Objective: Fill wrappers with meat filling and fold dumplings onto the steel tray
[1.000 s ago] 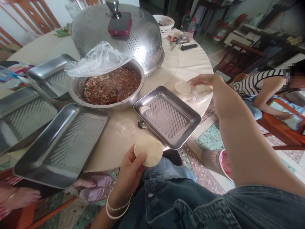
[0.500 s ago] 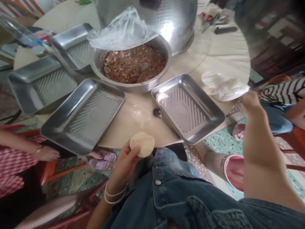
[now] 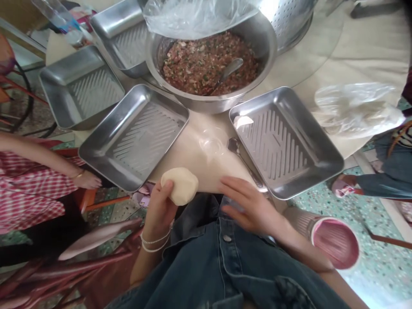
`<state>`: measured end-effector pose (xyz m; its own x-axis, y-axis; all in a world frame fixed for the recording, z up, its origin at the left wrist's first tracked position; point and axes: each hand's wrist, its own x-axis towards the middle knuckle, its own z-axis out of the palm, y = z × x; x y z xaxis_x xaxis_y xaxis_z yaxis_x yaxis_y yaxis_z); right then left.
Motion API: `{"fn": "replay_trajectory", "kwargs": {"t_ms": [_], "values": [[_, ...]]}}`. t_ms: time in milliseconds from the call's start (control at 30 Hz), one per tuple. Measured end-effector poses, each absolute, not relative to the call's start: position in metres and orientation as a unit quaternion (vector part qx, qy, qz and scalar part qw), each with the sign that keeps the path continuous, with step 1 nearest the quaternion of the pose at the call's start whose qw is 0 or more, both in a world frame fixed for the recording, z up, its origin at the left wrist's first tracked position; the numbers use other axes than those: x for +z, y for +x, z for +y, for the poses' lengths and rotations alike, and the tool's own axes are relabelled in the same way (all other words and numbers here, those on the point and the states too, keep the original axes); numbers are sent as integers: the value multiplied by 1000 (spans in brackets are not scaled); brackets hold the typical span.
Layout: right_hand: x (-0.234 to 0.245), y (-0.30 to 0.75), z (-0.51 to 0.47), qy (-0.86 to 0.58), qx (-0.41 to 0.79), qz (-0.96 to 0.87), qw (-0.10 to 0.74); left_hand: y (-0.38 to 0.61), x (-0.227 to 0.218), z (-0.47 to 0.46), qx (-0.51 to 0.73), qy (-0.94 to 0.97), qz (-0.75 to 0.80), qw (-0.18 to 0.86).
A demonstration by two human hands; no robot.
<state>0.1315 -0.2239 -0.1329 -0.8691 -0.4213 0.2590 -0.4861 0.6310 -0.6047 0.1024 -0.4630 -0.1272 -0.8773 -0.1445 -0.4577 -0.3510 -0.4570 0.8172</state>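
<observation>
My left hand (image 3: 161,204) pinches a round, pale dumpling wrapper (image 3: 180,186) between thumb and fingers, just off the table's front edge. To the right of it, my right hand (image 3: 246,204) is open, fingers stretched toward the wrapper and holding nothing. Ahead stands a steel bowl (image 3: 210,103) of minced meat filling (image 3: 199,64), with a spoon (image 3: 230,71) stuck in it. Between the trays sits a small clear dish (image 3: 212,143). A metal spoon (image 3: 246,163) lies along the right tray (image 3: 278,146), its handle end close to my right hand.
Steel trays stand left: a near tray (image 3: 135,137), a middle tray (image 3: 82,88) and a back tray (image 3: 124,38). Clear plastic (image 3: 199,17) hangs over the bowl's far rim. A plastic bag (image 3: 357,111) lies right. A bin (image 3: 334,242) stands below. At left is another person's hand (image 3: 88,179).
My right hand has come back from the plastic bag at the right to near the wrapper. My left hand still holds the wrapper. The view has tipped downward.
</observation>
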Motion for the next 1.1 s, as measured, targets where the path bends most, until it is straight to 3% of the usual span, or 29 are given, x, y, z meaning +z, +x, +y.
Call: {"fn": "replay_trajectory", "kwargs": {"t_ms": [133, 300, 467, 600, 767, 1100], "values": [[-160, 112, -276, 293, 368, -882, 7, 99, -126, -462, 821, -201, 529, 83], [-149, 119, -261, 420, 429, -799, 5, 94, -132, -462, 814, -137, 552, 119], [-131, 129, -231, 272, 496, -815, 126, 85, -139, -439, 773, -29, 590, 229], [-137, 127, -231, 147, 470, -845, 211, 75, -142, -420, 708, 73, 649, 269], [-147, 118, -242, 113, 405, -876, 236, 77, -143, -420, 603, 127, 765, 189], [-151, 98, -247, 131, 368, -909, 147, 96, -160, -428, 518, 143, 844, 7]]}}
